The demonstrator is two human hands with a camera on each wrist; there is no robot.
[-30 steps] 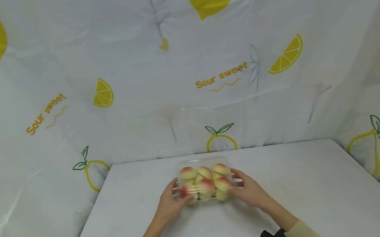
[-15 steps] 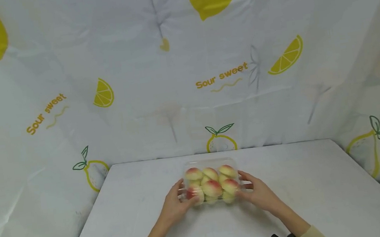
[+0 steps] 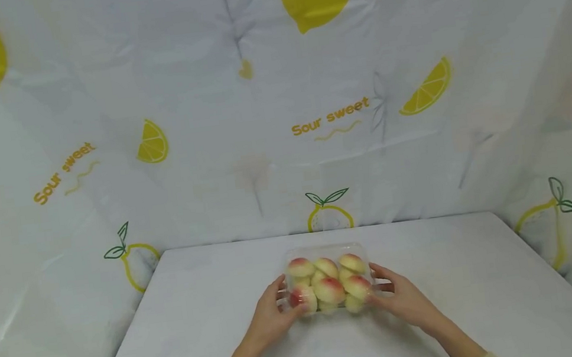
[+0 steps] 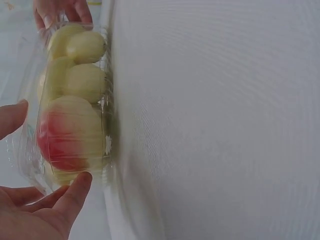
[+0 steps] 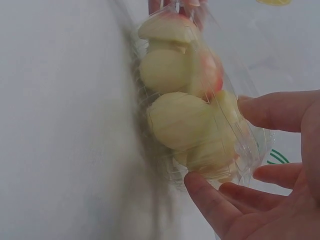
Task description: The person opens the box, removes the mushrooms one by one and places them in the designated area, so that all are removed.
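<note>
One clear rectangular plastic box (image 3: 324, 250) of round red-and-yellow fruits (image 3: 328, 291), near the far edge of the white tabletop (image 3: 198, 296).
Left hand (image 3: 272, 316) and right hand (image 3: 407, 302) grip opposite ends; its long axis parallels that edge.

1. The left hand (image 4: 42, 215) is cropped in the left wrist view.
2. The right hand (image 5: 282, 215) is cropped in the right wrist view.
3. In the container (image 3: 324, 250), upper peaches (image 3: 329, 290) partly hide lower peaches (image 3: 354, 304); the total is unclear.
</note>
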